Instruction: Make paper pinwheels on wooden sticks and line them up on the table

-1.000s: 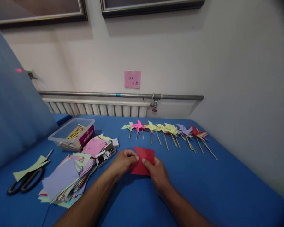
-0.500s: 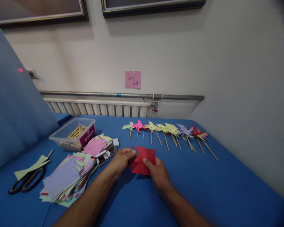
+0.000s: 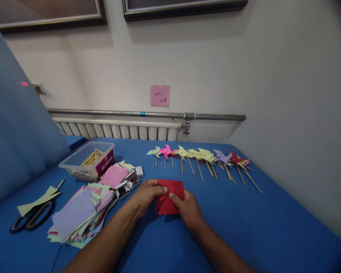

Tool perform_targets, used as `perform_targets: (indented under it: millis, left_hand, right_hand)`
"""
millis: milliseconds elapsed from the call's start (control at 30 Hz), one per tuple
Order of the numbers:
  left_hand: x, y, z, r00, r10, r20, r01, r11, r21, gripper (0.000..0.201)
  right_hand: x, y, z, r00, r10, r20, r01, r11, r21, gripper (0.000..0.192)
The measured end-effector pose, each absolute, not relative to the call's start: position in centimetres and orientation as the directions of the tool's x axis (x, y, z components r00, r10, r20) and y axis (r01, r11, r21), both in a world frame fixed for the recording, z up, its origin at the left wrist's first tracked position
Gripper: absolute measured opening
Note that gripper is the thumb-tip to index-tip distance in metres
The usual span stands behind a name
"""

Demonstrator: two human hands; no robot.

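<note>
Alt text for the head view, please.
Both hands, left hand and right hand, fold a red paper over a blue table. Finished pinwheels line the far edge; a paper stack, scissors and stick box lie left.

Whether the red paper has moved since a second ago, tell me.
Barely. The red paper stays between the left hand and right hand, in front of the row of pinwheels; only its flaps have been folded differently.

Left hand (image 3: 146, 193), right hand (image 3: 184, 206) pinching (forearms converging).
</note>
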State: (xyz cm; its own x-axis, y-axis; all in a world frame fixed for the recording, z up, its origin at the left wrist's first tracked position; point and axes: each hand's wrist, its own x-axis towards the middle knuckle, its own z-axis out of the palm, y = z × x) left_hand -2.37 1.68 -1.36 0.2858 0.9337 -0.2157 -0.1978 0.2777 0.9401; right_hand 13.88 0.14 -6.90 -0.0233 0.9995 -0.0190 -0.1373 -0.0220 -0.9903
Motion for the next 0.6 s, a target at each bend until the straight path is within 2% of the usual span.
perform_targets:
  millis: [600]
  left_hand:
    - [-2.6,1.7,-1.2,0.340,0.916,-0.211,-0.100,0.259,0.961,0.015]
  right_hand:
    - [13.7,-0.4,-5.6,-0.128,0.992,-0.001,-0.126,-0.017,-0.992,0.036]
